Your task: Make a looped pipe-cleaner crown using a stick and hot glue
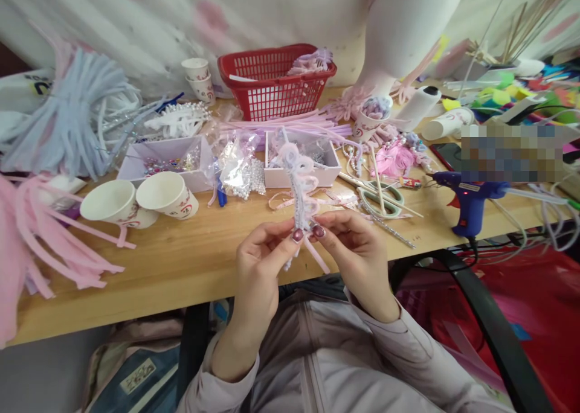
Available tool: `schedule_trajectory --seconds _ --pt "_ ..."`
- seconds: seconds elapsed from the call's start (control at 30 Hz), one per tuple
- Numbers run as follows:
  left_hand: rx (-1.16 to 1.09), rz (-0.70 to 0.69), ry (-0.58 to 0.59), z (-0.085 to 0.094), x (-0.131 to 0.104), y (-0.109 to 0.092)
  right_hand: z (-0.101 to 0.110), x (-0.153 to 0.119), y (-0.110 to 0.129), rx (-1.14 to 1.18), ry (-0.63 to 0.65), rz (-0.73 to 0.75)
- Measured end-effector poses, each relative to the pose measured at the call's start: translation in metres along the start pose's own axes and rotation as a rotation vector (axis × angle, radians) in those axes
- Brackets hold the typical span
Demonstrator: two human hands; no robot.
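Observation:
Between my two hands, above the table's front edge, stands a looped pipe-cleaner piece (299,183) in pale lilac and pink, with scalloped loops along its right side. My left hand (265,259) pinches its lower end between thumb and fingers. On the other side my right hand (356,253) is closed at the same spot, thumb tip against the piece. A pink pipe-cleaner end (317,255) sticks out downward between the hands. Behind the piece is a lilac box (326,176) with small packets in it, partly hidden by the loops.
At the left are two paper cups (167,194) and bundles of pink (58,238) and pale blue (72,111) pipe cleaners. A red basket (276,93) stands at the back. Scissors (387,198) lie to the right, near a blue glue gun (469,201) with its red light on.

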State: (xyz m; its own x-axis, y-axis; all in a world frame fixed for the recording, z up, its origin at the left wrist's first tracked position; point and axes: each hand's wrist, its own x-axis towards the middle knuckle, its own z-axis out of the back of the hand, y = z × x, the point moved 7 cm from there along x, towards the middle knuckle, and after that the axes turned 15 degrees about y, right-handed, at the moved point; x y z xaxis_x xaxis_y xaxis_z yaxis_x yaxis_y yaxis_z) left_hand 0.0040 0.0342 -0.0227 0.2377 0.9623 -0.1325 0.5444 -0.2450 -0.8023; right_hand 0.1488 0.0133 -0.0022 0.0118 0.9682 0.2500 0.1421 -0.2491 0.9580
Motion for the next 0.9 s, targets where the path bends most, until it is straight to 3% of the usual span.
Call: schedule_trajectory --seconds 0.23,0.9 --pt "-0.033 -0.04 -0.06 0.015 0.002 0.013 -0.004 0.006 -0.027 0.047 0.075 -0.044" --pt "-0.006 -0.114 -0.004 0.011 -0.004 0.01 -0.007 0.004 -0.026 0.089 0.125 -0.026"
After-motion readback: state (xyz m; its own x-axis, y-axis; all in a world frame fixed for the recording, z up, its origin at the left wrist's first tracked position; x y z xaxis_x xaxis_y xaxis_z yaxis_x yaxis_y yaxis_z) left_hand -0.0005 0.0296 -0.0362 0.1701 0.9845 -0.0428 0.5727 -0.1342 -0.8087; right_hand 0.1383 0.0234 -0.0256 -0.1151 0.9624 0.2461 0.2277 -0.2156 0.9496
